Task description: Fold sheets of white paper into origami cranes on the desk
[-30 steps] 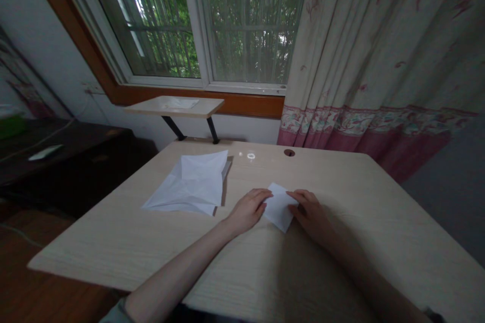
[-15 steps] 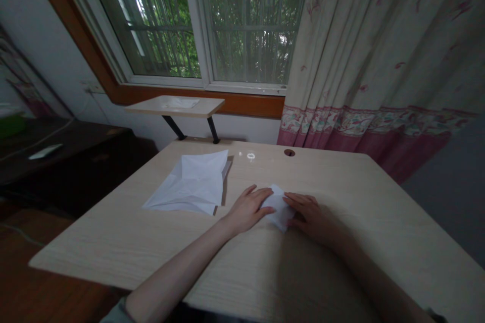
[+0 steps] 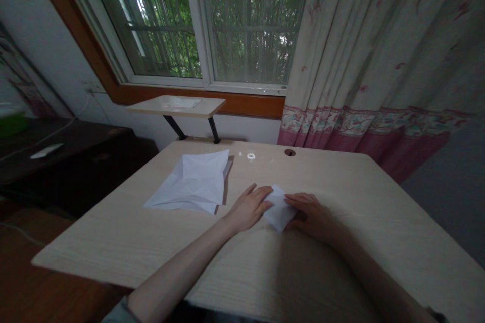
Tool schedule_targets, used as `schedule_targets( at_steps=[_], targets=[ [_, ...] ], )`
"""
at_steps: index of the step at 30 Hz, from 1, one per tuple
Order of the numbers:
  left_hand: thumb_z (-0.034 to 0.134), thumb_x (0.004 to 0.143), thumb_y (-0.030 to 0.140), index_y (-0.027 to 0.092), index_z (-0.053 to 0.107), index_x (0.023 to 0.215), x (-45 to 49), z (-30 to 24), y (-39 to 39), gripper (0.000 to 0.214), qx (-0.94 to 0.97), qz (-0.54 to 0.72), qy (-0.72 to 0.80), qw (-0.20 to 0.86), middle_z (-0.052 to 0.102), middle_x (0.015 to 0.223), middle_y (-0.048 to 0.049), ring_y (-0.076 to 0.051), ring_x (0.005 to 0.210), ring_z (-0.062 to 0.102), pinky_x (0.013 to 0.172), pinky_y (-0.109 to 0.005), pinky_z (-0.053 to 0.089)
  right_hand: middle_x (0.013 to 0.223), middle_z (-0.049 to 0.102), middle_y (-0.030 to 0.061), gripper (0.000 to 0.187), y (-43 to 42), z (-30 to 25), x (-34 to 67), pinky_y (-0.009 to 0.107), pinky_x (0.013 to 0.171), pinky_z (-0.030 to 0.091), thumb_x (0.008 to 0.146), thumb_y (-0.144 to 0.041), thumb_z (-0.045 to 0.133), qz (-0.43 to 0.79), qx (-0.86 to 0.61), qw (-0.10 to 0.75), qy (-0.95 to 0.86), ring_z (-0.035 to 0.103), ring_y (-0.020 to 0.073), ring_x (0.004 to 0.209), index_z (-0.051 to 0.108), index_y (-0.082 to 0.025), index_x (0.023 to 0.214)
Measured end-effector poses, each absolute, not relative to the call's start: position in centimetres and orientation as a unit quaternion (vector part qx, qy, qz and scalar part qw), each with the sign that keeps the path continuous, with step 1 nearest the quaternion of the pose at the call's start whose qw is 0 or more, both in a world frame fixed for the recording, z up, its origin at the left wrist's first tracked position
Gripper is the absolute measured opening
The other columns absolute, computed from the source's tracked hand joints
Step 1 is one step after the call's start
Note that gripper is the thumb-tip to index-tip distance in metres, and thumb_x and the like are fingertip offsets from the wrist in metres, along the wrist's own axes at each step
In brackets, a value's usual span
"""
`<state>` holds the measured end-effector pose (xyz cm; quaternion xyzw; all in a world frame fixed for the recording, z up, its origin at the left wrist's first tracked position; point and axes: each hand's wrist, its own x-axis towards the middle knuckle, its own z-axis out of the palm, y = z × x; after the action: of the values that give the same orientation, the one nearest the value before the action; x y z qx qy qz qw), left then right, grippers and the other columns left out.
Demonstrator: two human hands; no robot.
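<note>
A small folded piece of white paper (image 3: 279, 210) lies on the light wooden table, one corner pointing toward me. At its left edge is my left hand (image 3: 247, 209), with fingertips and thumb closed on the border. My right hand (image 3: 311, 216) grips the right edge between bent fingers and thumb; part of the paper there is hidden under the fingers. Farther left rests a larger stack of creased white paper sheets (image 3: 191, 181), apart from both hands.
The table (image 3: 151, 247) has a round brown cable hole (image 3: 290, 153) near its back edge. A raised shelf (image 3: 206, 106) at the back left carries another white paper or tissue (image 3: 184, 103). Left stands a dark low cabinet (image 3: 94, 136) with a phone-like item (image 3: 46, 151). Curtains (image 3: 341, 60) hang right.
My left thumb has drawn back from the paper's face toward its left edge. The paper's near corner has turned slightly left. My right fingers have shifted a little at the right edge.
</note>
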<state>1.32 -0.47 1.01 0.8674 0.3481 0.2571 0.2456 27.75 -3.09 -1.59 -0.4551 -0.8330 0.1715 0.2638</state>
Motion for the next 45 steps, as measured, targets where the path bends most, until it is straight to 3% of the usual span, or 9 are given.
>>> schedule_targets(
  at_steps=[11, 19, 24, 30, 35, 42, 45],
  targets=[
    [0.043, 0.098, 0.033, 0.021, 0.047, 0.138, 1.2, 1.0, -0.4, 0.042, 0.861, 0.276, 0.334, 0.265, 0.056, 0.139, -0.0111, -0.024, 0.13, 0.05, 0.118, -0.049, 0.022, 0.131, 0.063, 0.0053, 0.039, -3.3, -0.9, 27.3, 0.052, 0.104, 0.044, 0.089, -0.034, 0.064, 0.207, -0.452, 0.272, -0.824, 0.056, 0.0265, 0.12, 0.062, -0.032, 0.128],
    [0.08, 0.072, 0.046, 0.024, 0.03, 0.148, 1.7, 1.4, -1.0, 0.093, 0.876, 0.257, 0.347, 0.215, 0.045, 0.148, -0.0151, -0.032, 0.135, 0.044, 0.117, -0.055, 0.022, 0.119, 0.068, 0.0065, 0.028, -3.6, -0.8, 26.8, 0.048, 0.098, 0.05, 0.095, -0.03, 0.053, 0.203, -0.458, 0.316, -0.806, 0.063, 0.0249, 0.11, 0.066, -0.029, 0.12],
    [0.082, 0.069, 0.041, 0.024, 0.02, 0.15, 2.3, 1.0, -1.7, 0.103, 0.878, 0.255, 0.367, 0.172, 0.04, 0.151, -0.0145, -0.031, 0.137, 0.042, 0.117, -0.054, 0.024, 0.123, 0.066, 0.0064, 0.031, -3.6, -1.6, 27.3, 0.046, 0.1, 0.05, 0.096, -0.029, 0.05, 0.168, -0.474, 0.297, -0.812, 0.063, 0.0234, 0.112, 0.062, -0.028, 0.126],
    [0.083, 0.066, 0.045, 0.023, 0.012, 0.15, 2.4, 0.9, -1.8, 0.112, 0.882, 0.268, 0.374, 0.105, 0.025, 0.157, -0.0175, -0.033, 0.145, 0.025, 0.117, -0.059, 0.02, 0.134, 0.061, 0.0093, 0.038, -3.2, -2.6, 27.1, 0.051, 0.106, 0.046, 0.097, -0.027, 0.044, 0.125, -0.498, 0.314, -0.799, 0.058, 0.025, 0.122, 0.056, -0.024, 0.133],
    [0.085, 0.064, 0.04, 0.022, 0.023, 0.144, 2.4, 0.5, -1.6, 0.103, 0.89, 0.308, 0.329, 0.065, 0.026, 0.155, -0.0202, -0.035, 0.145, 0.022, 0.116, -0.063, 0.015, 0.14, 0.056, 0.0107, 0.039, -2.8, -2.9, 27.1, 0.052, 0.109, 0.042, 0.098, -0.034, 0.044, 0.071, -0.5, 0.344, -0.792, 0.052, 0.0261, 0.129, 0.053, -0.023, 0.135],
    [0.082, 0.07, 0.039, 0.022, 0.049, 0.119, 2.3, 0.7, -1.8, 0.062, 0.914, 0.279, 0.293, 0.022, 0.032, 0.15, -0.0164, -0.035, 0.143, 0.023, 0.117, -0.063, 0.009, 0.112, 0.064, 0.0121, 0.019, -2.7, -2.0, 26.8, 0.05, 0.095, 0.051, 0.097, -0.032, 0.048, 0.019, -0.513, 0.371, -0.774, 0.06, 0.0272, 0.108, 0.063, -0.021, 0.098],
    [0.083, 0.069, 0.042, 0.025, 0.054, 0.119, 2.3, 0.9, -1.7, 0.06, 0.914, 0.253, 0.317, 0.026, 0.026, 0.153, -0.0145, -0.037, 0.144, 0.02, 0.117, -0.064, 0.008, 0.104, 0.064, 0.011, 0.016, -3.0, -1.5, 26.5, 0.047, 0.09, 0.053, 0.097, -0.029, 0.048, 0.011, -0.516, 0.372, -0.772, 0.061, 0.0261, 0.101, 0.061, -0.021, 0.093]
  ],
)
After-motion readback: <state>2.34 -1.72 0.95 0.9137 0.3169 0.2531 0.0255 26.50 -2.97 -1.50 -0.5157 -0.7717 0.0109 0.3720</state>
